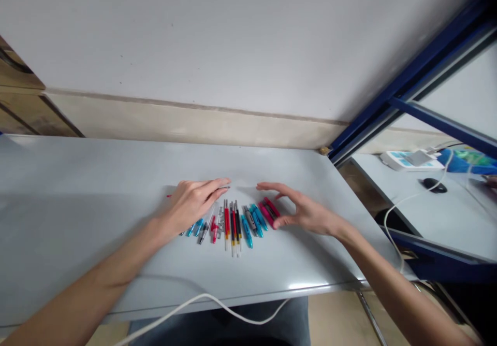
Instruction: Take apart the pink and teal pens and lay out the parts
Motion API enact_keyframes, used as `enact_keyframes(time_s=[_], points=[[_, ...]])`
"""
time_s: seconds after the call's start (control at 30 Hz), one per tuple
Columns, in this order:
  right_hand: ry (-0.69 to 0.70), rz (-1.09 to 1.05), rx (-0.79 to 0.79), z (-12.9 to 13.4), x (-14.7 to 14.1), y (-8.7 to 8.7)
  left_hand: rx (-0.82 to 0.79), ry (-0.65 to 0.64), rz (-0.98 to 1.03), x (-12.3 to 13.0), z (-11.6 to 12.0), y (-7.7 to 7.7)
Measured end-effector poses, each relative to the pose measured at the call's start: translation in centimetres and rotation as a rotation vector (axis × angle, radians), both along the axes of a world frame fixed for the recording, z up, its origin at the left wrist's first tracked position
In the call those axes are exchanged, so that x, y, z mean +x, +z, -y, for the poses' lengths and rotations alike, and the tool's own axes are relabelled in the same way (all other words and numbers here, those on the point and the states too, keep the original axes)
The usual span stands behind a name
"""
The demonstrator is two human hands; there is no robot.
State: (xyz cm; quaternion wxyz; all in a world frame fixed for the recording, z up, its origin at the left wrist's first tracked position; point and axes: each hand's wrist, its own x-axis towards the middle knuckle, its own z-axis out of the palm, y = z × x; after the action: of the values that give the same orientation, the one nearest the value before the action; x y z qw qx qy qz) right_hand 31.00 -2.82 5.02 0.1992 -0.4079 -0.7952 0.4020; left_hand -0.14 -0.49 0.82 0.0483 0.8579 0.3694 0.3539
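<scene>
our left hand point(193, 202) lies palm down over the left end of a fan of pens point(232, 221) on the grey tabletop point(97, 190), fingers pressed together on a pen that pokes out past the fingertips. our right hand point(303, 212) hovers spread just right of the row, thumb beside the pink pens point(267, 212). a white cable point(202, 302) crosses below our wrists. beyond our right hand, a second table holds a black mouse point(434, 184).

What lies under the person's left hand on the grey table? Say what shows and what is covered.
The left hand rests over the left end of a row of pens on the table. Blue pen ends stick out below it; a thin tip shows beyond its fingers. The parts beneath the palm are hidden.
</scene>
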Motion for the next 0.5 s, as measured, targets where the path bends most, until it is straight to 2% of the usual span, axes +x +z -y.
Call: enact_keyframes(time_s=[0.1, 0.2, 0.4, 0.5], points=[[0.012, 0.063, -0.078, 1.2, 2.1, -1.2, 0.01, -0.026, -0.032, -0.2, 0.0, 0.0], [0.009, 0.028, -0.083, 1.3, 2.5, -1.9, -0.009, -0.056, -0.066, -0.2, 0.1, -0.1], [-0.042, 0.01, -0.117, 0.0, 2.4, -1.8, -0.057, -0.032, -0.066, -0.5, -0.3, -0.3], [-0.041, 0.064, -0.063, -0.1, 2.1, -1.6, -0.06, -0.024, -0.065, -0.8, -0.7, -0.5]])
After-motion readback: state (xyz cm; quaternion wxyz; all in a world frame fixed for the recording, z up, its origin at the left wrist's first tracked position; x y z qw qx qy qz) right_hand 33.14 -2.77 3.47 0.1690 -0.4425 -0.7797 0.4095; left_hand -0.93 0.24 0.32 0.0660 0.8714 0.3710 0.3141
